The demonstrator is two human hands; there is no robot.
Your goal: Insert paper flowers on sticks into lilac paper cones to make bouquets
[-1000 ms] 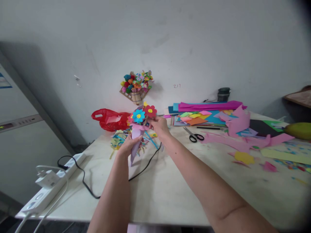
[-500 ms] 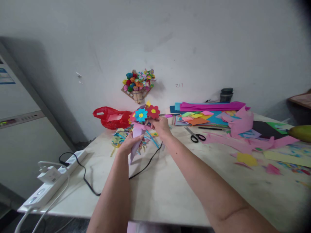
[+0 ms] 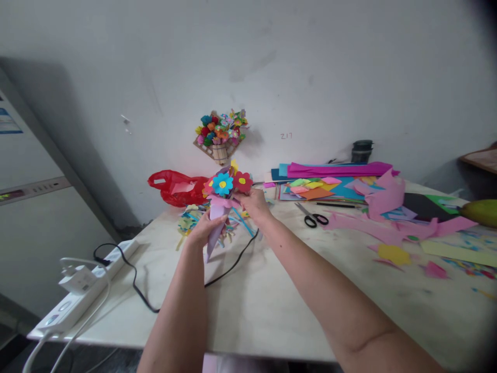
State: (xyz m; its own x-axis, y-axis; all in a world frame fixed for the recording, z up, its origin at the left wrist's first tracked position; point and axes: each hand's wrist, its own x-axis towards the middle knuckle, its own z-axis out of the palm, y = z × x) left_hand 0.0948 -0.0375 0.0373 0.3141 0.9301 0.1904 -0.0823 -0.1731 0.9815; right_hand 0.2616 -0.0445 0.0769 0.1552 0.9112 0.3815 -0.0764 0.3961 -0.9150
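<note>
My left hand [image 3: 205, 229] is wrapped round a pale purple paper cone [image 3: 216, 233] that holds a bouquet and tilts with its point down toward the table. Pink paper frills the cone's mouth. Above it sit a blue paper flower with a yellow centre [image 3: 222, 184], a red paper flower [image 3: 243, 182] and some yellow and purple pieces. My right hand [image 3: 253, 203] is closed at the bouquet's right side, just under the red flower; its fingertips are partly hidden there. Behind the cone lie loose paper flowers and strips [image 3: 188, 221].
Black-handled scissors [image 3: 311, 216] and a pencil [image 3: 336, 205] lie to the right, near stacked coloured paper [image 3: 337, 170] and pink scraps [image 3: 365, 224]. A red plastic bag [image 3: 176, 194] is at the back left. A power strip [image 3: 73, 300] and black cable [image 3: 233, 267] lie at left and centre.
The bouquet has shifted slightly left, the red flower dipping a little lower and turning. Both hands moved slightly left with it and keep their hold.
</note>
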